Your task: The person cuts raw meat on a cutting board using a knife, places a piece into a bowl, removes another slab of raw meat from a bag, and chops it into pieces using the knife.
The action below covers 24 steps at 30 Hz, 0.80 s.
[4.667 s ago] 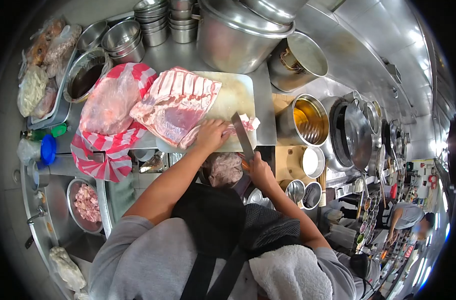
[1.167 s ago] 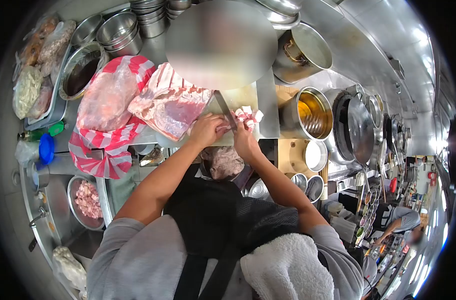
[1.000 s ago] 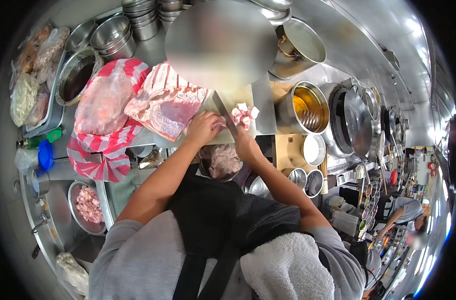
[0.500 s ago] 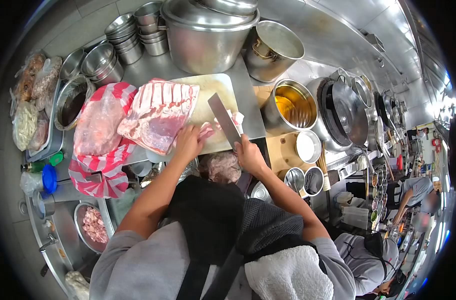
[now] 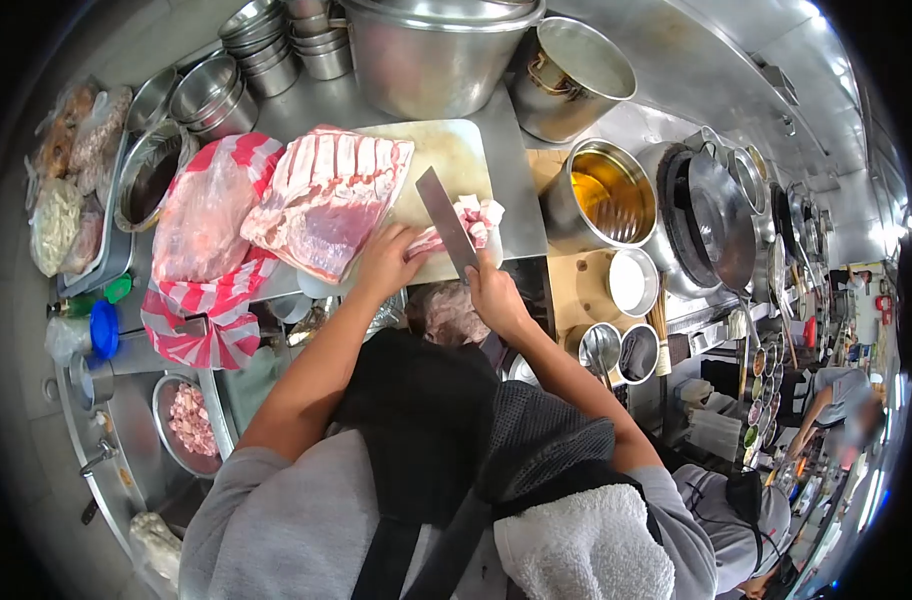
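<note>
My right hand (image 5: 494,295) grips the handle of a cleaver (image 5: 442,212), its broad blade slanting up and left over the white cutting board (image 5: 426,133). Under my left hand (image 5: 389,262) is a strip of raw meat (image 5: 429,241), held down by curled fingers just left of the blade. To the blade's right lie several cut chunks of meat (image 5: 480,214). A large slab of raw ribs (image 5: 326,205) rests across the board's left part, close to my left fingers. The far end of the strip is partly hidden by the blade.
Left of the ribs is a red-striped bag of meat (image 5: 211,215). A bowl of meat chunks (image 5: 193,420) stands lower left. A large lidded pot (image 5: 431,70) stands behind the board, an oil pot (image 5: 604,195) to its right. Other people work at far right.
The cleaver sits closer to my left hand, and more cut meat shows to its right. My head view has shifted slightly, moving the whole scene.
</note>
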### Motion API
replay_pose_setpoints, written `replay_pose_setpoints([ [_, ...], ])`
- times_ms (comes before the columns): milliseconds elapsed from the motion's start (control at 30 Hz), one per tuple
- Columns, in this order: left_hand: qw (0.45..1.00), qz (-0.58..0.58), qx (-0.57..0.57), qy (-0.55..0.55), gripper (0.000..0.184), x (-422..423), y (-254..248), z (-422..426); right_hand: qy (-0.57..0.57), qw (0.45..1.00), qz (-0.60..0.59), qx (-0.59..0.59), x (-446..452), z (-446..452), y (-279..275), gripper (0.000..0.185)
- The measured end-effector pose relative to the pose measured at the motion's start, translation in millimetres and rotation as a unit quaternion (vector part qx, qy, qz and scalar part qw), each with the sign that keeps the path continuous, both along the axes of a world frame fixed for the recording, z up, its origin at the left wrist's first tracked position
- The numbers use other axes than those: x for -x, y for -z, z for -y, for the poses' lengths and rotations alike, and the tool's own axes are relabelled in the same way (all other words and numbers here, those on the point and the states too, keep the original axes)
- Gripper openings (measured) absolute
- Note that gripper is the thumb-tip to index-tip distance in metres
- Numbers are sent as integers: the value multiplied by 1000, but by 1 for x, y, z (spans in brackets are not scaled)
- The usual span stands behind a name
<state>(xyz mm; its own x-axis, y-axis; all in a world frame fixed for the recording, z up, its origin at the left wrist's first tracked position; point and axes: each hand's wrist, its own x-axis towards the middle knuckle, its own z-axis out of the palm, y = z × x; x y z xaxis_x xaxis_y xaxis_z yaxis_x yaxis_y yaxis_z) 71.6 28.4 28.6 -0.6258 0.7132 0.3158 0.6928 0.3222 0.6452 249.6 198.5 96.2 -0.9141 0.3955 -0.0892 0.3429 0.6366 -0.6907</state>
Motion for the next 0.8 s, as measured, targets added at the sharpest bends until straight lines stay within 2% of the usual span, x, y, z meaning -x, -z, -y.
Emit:
replay_pose_setpoints([
  [167, 999, -43, 15, -11, 40, -1, 4, -9, -11, 998, 66, -2, -16, 0, 23, 31],
  [233, 999, -46, 18, -10, 38, 4, 7, -10, -20, 995, 95, 3, -37, -4, 13, 37],
  [333, 999, -54, -2, -7, 36, 6, 5, -14, -10, 992, 126, -22, -50, -3, 2, 36],
  [367, 999, -51, 6, -8, 35, 7, 4, -15, -18, 994, 99, -35, -45, -4, 3, 33],
  [500, 999, -40, 15, 19, 35, 11, 12, -15, -40, 992, 121, -18, 13, -7, 21, 31],
  [567, 999, -31, 17, 12, 34, 14, 13, -16, -30, 994, 81, -64, 42, -1, 33, 29],
  [733, 999, -44, -20, 3, 32, 15, 13, -18, -27, 996, 61, -51, 40, -1, 28, 31],
  [800, 999, 16, -17, -31, 26, 17, 9, -19, -17, 988, 148, -36, 7, 1, 31, 35],
])
